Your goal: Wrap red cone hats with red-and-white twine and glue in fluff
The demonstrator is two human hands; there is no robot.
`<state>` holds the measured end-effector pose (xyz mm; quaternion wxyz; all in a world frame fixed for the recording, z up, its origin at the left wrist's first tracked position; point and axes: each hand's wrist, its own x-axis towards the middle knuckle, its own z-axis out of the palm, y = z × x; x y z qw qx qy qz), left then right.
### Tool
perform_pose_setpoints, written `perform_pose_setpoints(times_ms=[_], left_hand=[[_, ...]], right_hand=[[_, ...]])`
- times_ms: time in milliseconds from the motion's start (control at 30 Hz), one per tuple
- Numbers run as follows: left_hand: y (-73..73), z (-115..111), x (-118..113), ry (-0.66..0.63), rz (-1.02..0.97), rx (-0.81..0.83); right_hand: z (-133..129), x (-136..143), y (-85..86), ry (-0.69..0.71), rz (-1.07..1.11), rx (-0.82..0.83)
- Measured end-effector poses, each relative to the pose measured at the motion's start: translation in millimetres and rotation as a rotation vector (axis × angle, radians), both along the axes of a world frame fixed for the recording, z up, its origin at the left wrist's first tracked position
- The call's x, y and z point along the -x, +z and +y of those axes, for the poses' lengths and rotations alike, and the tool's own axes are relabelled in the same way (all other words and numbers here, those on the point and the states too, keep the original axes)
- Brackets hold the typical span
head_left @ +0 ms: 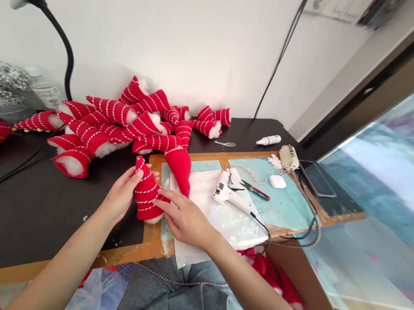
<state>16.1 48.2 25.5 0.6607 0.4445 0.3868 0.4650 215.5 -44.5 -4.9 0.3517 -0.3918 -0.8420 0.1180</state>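
Observation:
A red stuffed cone (145, 196) with white twisted cord wound round it stands upright between my hands, and white filling shows at its base. My left hand (123, 194) is closed round its upper part from the left. Against its lower right side, the fingers of my right hand (188, 220) press on the fabric and cord. A plain red cone (180, 169) without cord lies just to the right, its point towards me. Farther right, a white glue gun (232, 193) rests on a white sheet (219, 227), beside small snips (256, 190).
A heap of cord-wrapped red cones (112, 110) lies against the wall. A black lamp neck (65, 46) rises behind it. On the right are a clear spoon (224, 143), a white bottle (268, 140), a white case (277, 181) and a phone (317, 179). A red-and-white cord (184, 284) crosses my lap.

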Motion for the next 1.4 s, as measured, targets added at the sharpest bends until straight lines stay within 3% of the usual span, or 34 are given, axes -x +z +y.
perform_pose_setpoints(times_ms=[133, 300, 367, 500, 700, 867, 1067, 1267, 1400], left_hand=[[4.0, 2.1, 0.9, 0.001, 0.009, 0.018], [-5.2, -5.5, -9.5, -0.081, 0.043, -0.099], [-10.8, -6.8, -13.4, -0.064, 0.071, -0.189], [-16.1, -4.9, -8.6, 0.095, 0.098, -0.388], [-11.7, -3.9, 12.4, 0.120, 0.580, -0.905], [-11.2, -3.2, 10.8, 0.088, 0.607, -0.917], [-9.0, 2.7, 14.4, 0.090, 0.655, -0.902], [-14.1, 5.8, 21.3, -0.036, 0.733, -0.990], [-15.3, 3.7, 23.5, 0.001, 0.737, -1.072]], right_hand=[[-1.1, 0.2, 3.5, -0.029, 0.119, 0.028], [23.2, 4.0, 19.9, -0.169, 0.563, 0.311], [42.3, 6.2, 26.9, -0.169, 0.688, 0.373], [77.0, 7.3, 32.7, -0.162, 0.744, 0.505], [93.7, 7.4, 23.7, -0.221, 0.755, 0.612], [92.4, 8.8, 21.1, -0.246, 0.719, 0.668], [92.2, 0.6, 25.1, -0.113, 0.837, 0.729], [92.3, -3.9, 21.3, -0.076, 0.883, 0.761], [92.6, -5.4, 18.8, -0.060, 0.894, 0.773]])
